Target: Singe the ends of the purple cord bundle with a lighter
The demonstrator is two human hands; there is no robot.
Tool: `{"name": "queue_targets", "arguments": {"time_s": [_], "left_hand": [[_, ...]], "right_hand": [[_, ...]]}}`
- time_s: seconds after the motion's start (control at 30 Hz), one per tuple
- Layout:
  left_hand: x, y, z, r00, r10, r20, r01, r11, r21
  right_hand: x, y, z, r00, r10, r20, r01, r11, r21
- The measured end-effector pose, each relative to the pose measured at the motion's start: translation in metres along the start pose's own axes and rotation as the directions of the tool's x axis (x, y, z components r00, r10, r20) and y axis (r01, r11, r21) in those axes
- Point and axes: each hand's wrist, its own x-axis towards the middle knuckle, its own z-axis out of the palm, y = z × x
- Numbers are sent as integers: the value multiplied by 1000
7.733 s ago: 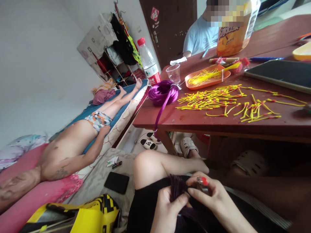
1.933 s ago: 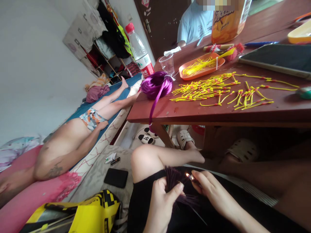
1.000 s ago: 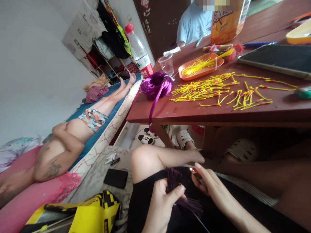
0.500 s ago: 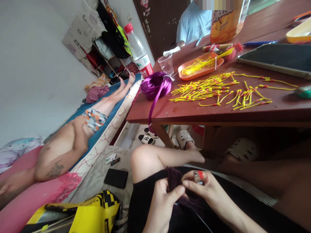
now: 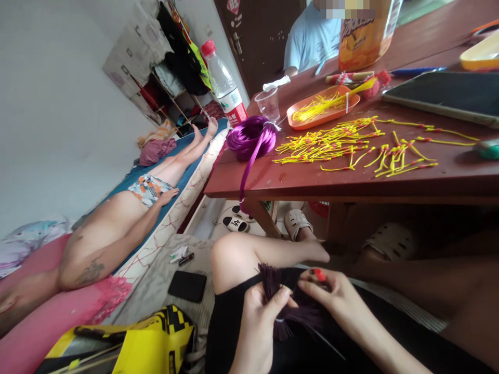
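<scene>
My left hand [image 5: 262,317] is closed round a bundle of dark purple strands [image 5: 270,280], whose cut ends fan out above the thumb. More dark strands spread below and to the right of that hand, over the black cloth on my lap. My right hand [image 5: 331,288] is a little to the right, apart from the bundle, thumb and fingertips together in a pinch. Whatever they may hold is too small to make out. Something red is wrapped on one finger of the right hand. A thin pale line [image 5: 331,347] slants out from under the strands.
A dark red table [image 5: 351,182] bears a purple coil of strands [image 5: 249,139], yellow knotted cords [image 5: 331,140], an orange tray [image 5: 296,122], a bottle [image 5: 226,85] and a tablet [image 5: 448,96]. A person lies on the bed at left. A black phone [image 5: 187,285] lies beside my lap.
My right hand has drawn away to the right from the bundle. My left hand has shifted slightly left, still gripping it. The person on the bed has stretched an arm towards the hip.
</scene>
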Motion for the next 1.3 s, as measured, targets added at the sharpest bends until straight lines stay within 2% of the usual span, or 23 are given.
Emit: {"name": "queue_targets", "arguments": {"time_s": [0.07, 0.1, 0.23, 0.3, 0.43, 0.6, 0.77, 0.83, 1.17, 1.3], "left_hand": [[0, 1, 1, 1000, -18, 23, 18, 1000, 4], [0, 2, 3, 999, -25, 38, 25, 1000, -12], [0, 6, 9, 996, -49, 79, 55, 996, -73], [-1, 8, 12, 995, -58, 76, 62, 996, -63], [-2, 7, 14, 995, -81, 56, 83, 995, -46], [0, 4, 7, 993, -64, 103, 65, 998, -5], [1, 2, 3, 991, -52, 123, 44, 997, 62], [0, 2, 3, 990, -53, 132, 45, 997, 65], [0, 0, 4, 984, -91, 151, 95, 995, -23], [1, 0, 4, 983, -108, 149, 115, 993, -37]], "right_hand": [[-2, -6, -2, 995, -50, -83, 49, 999, -15], [-3, -9, -2, 995, -60, -80, 59, 998, -7], [-7, -14, 3, 993, -41, 113, 32, 996, 81], [-7, -12, 6, 989, -40, 146, 24, 993, 114], [-7, -8, 6, 991, -34, 128, 18, 992, 124], [-8, -12, 1, 998, -40, 49, 38, 999, 33], [-11, -10, -2, 985, 147, -87, -156, 982, -105], [-11, -6, -1, 977, 173, -123, -191, 969, -156], [-8, 6, 3, 985, 124, -116, -141, 978, -152], [-7, 5, 5, 993, 108, -36, -113, 982, -153]]}}
